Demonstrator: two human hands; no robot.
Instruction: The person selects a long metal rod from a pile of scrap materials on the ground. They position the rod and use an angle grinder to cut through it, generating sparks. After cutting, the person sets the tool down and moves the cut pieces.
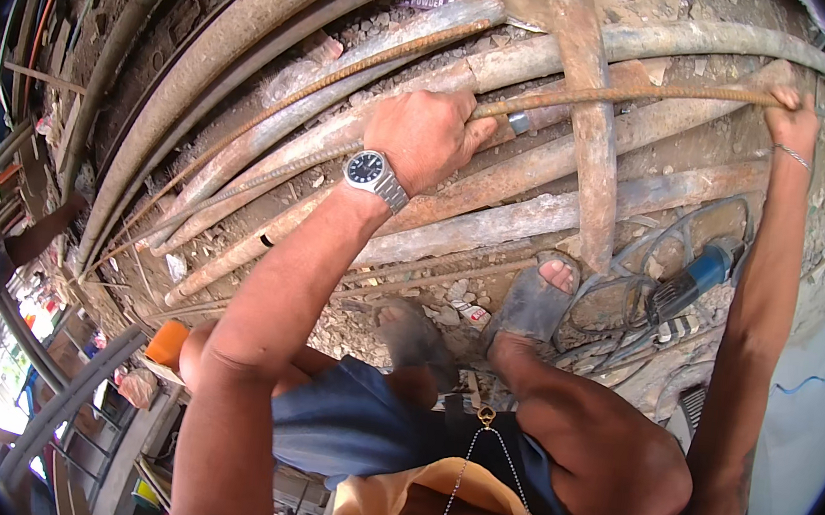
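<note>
Rusty ribbed steel rod runs left to right across old pipes on the gravel ground; left hand fingers clamp its middle, right hand fingers clamp its far right end.

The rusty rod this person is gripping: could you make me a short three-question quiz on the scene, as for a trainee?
1. True or false: both hands grip the same thin rusty ribbed rod.
2. What is on the wrist of the left hand? A) a glove cuff B) a wristwatch with a dark dial C) nothing
3. Fill in: the blue power tool lies on the ground among tangled ____, beside the sandalled foot.

Key:
1. True; the right hand holds it near its far end, and the left hand holds it further along.
2. B, the wristwatch.
3. Cables.
</note>
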